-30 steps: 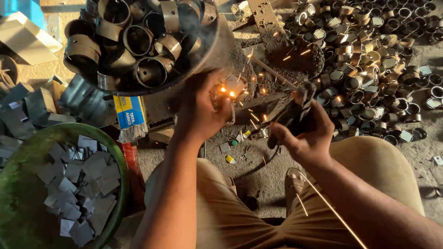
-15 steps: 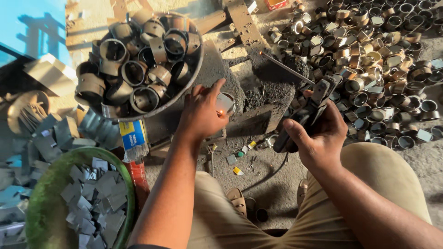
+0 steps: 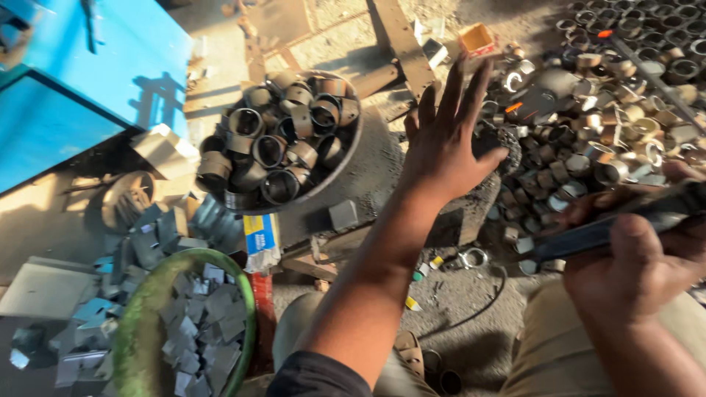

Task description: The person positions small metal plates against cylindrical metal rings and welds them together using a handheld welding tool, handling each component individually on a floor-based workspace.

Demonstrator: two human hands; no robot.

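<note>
My left hand (image 3: 441, 147) is lifted with its fingers spread and holds nothing. It hovers over a dark, sooty metal work plate (image 3: 382, 169), between a round pan of short metal rings (image 3: 346, 165) and a heap of similar rings (image 3: 625, 110) on the right. My right hand (image 3: 632, 272) is closed around the dark handle of a welding electrode holder (image 3: 588, 235) at the lower right. A small grey square plate (image 3: 343, 215) lies at the near edge of the work plate.
A green basin (image 3: 140, 331) of grey square plates sits at the lower left, with more plates scattered around it. A blue cabinet (image 3: 88, 81) stands at the upper left. A yellow and blue box (image 3: 259, 235) lies below the pan. My knees are at the bottom.
One second ago sparks flew by my left hand at the work plate. The sparks have stopped, and my left hand has risen and opened. The view has shifted left and up.
</note>
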